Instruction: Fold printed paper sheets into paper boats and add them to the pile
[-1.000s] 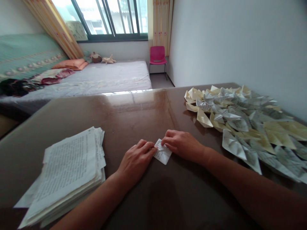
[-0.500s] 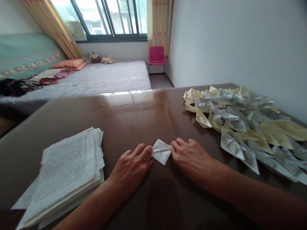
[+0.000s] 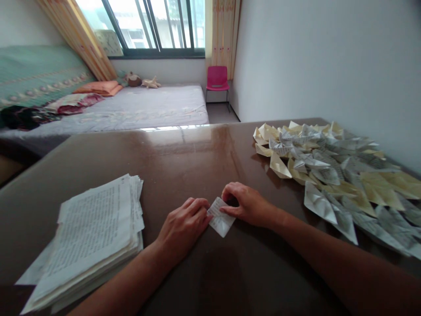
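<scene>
While the left hand [image 3: 184, 224] lies low at the left corner of the paper [image 3: 222, 224], the right hand [image 3: 248, 205] reaches over it from the other side. Small, white and printed, the paper is folded into a diamond and sits on the brown tabletop [image 3: 164, 171], between the two hands, one corner pointing toward the person. On the left hand the fingers are bent and close together, their tips touching that corner; whether they pinch it or only press it down cannot be told. The right thumb lies across the paper's right half, and the forefinger arches near its top corner, with a dark gap showing between the two. The other right fingers are hidden, so the grip there cannot be told either.

Left of the left arm lies a stack [image 3: 92, 224] of printed sheets, its edges uneven. On the right side of the tabletop, well apart from the paper, paper boats [image 3: 329, 173] in white and cream crowd together, many overlapping, near the wall [image 3: 312, 57]. Beyond the tabletop are a bed [image 3: 164, 103] with orange pillows [image 3: 98, 88], a pink chair [image 3: 217, 78] and a window [image 3: 177, 26] with yellowish curtains [image 3: 223, 39].
</scene>
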Motion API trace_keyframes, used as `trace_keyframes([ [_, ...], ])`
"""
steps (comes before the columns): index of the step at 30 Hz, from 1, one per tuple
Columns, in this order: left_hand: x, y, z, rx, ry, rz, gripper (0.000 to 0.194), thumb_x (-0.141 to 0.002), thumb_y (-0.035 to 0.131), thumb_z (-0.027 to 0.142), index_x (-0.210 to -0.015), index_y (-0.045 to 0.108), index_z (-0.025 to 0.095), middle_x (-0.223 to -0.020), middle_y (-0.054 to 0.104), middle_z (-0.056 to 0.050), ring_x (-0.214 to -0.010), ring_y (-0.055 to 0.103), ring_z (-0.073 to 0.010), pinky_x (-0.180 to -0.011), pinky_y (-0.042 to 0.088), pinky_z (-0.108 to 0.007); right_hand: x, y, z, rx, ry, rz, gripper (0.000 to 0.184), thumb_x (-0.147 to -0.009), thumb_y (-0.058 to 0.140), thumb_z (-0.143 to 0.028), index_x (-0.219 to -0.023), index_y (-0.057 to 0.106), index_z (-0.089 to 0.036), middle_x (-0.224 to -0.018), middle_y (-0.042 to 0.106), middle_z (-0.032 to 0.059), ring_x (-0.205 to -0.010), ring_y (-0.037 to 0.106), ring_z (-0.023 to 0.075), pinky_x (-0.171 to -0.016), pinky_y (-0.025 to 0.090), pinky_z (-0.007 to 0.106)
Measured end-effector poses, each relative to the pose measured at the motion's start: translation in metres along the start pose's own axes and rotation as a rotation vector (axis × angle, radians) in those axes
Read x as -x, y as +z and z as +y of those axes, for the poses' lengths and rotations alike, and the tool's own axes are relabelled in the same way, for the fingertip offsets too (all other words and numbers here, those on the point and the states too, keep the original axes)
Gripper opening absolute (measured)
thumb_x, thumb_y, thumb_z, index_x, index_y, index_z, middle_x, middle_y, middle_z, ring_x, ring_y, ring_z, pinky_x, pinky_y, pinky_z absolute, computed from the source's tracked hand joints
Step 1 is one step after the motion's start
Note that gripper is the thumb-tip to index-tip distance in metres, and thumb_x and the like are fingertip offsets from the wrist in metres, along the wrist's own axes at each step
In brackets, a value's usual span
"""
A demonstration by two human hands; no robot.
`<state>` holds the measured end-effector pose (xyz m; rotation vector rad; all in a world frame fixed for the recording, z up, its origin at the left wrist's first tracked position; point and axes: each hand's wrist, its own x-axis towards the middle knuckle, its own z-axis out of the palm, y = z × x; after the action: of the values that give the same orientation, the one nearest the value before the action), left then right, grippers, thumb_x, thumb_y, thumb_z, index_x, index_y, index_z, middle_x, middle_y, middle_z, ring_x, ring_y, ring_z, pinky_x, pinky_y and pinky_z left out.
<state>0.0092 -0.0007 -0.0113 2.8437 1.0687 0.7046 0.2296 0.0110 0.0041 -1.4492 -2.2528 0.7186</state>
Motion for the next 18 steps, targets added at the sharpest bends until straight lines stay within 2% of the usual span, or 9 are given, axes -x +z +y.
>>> trace_keyframes([
  [3, 0.000, 0.000, 0.000, 0.120, -0.126, 0.029, 0.013, -0.091, 0.052, 0.029, -0.084, 0.056, 0.019, -0.094, 0.062, -0.002, -0.077, 0.059, -0.0113, -0.070, 0.050, -0.023, 0.001, 0.001, -0.006, -0.232, -0.041, -0.051, 0.009, -0.084, 0.061, -0.027, -0.086, 0.058, -0.019, -0.074, 0.061, -0.0028, -0.067, 0.054, 0.0105, -0.063, 0.040, 0.022],
  [5, -0.001, -0.001, 0.000, 0.196, -0.256, 0.050, 0.015, -0.088, 0.057, 0.033, -0.092, 0.056, 0.019, -0.087, 0.061, 0.000, -0.065, 0.056, -0.0095, -0.061, 0.047, -0.022, 0.002, 0.002, -0.011, -0.346, -0.103, -0.062, 0.007, -0.086, 0.059, -0.025, -0.085, 0.061, -0.019, -0.076, 0.063, -0.0027, -0.069, 0.056, 0.0099, -0.065, 0.041, 0.021],
  [7, -0.002, -0.003, 0.000, 0.287, -0.328, 0.023, 0.017, -0.087, 0.058, 0.034, -0.096, 0.058, 0.020, -0.079, 0.060, 0.002, -0.062, 0.054, -0.0095, -0.057, 0.044, -0.021, 0.001, 0.005, -0.013, -0.412, -0.125, -0.024, 0.007, -0.085, 0.059, -0.024, -0.084, 0.063, -0.019, -0.080, 0.065, -0.0019, -0.074, 0.058, 0.0105, -0.067, 0.042, 0.021],
  [9, -0.005, -0.004, 0.000, 0.411, -0.350, -0.036, 0.015, -0.089, 0.055, 0.032, -0.091, 0.062, 0.020, -0.075, 0.061, 0.002, -0.065, 0.055, -0.0102, -0.058, 0.043, -0.021, 0.000, 0.008, -0.012, -0.474, -0.089, 0.029, 0.008, -0.085, 0.061, -0.026, -0.088, 0.063, -0.019, -0.083, 0.066, -0.0009, -0.077, 0.060, 0.0113, -0.069, 0.044, 0.022],
  [11, -0.007, -0.005, -0.001, 0.543, -0.401, -0.057, 0.019, -0.090, 0.053, 0.033, -0.083, 0.063, 0.018, -0.073, 0.061, 0.001, -0.065, 0.054, -0.0101, -0.058, 0.043, -0.021, -0.002, 0.011, -0.009, -0.541, -0.030, 0.073, 0.016, -0.085, 0.060, -0.030, -0.097, 0.060, -0.018, -0.087, 0.066, 0.0010, -0.079, 0.061, 0.0122, -0.070, 0.046, 0.023],
  [14, -0.008, -0.004, -0.003, 0.730, -0.554, -0.019, 0.021, -0.088, 0.054, 0.035, -0.081, 0.060, 0.016, -0.065, 0.058, 0.003, -0.058, 0.051, -0.0088, -0.053, 0.042, -0.019, -0.005, 0.012, -0.004, -0.597, 0.038, 0.112, 0.030, -0.085, 0.061, -0.038, -0.105, 0.056, -0.017, -0.092, 0.065, 0.0039, -0.081, 0.061, 0.0135, -0.070, 0.048, 0.025],
  [18, -0.008, -0.001, -0.007, 1.006, -0.683, 0.026, 0.021, -0.085, 0.058, 0.037, -0.085, 0.051, 0.017, -0.067, 0.062, 0.002, -0.055, 0.056, -0.0091, -0.050, 0.046, -0.020, -0.006, 0.013, -0.003, -0.586, 0.076, 0.110, 0.041, -0.075, 0.071, -0.038, -0.107, 0.053, -0.019, -0.097, 0.065, 0.0041, -0.077, 0.061, 0.0136, -0.065, 0.049, 0.025],
])
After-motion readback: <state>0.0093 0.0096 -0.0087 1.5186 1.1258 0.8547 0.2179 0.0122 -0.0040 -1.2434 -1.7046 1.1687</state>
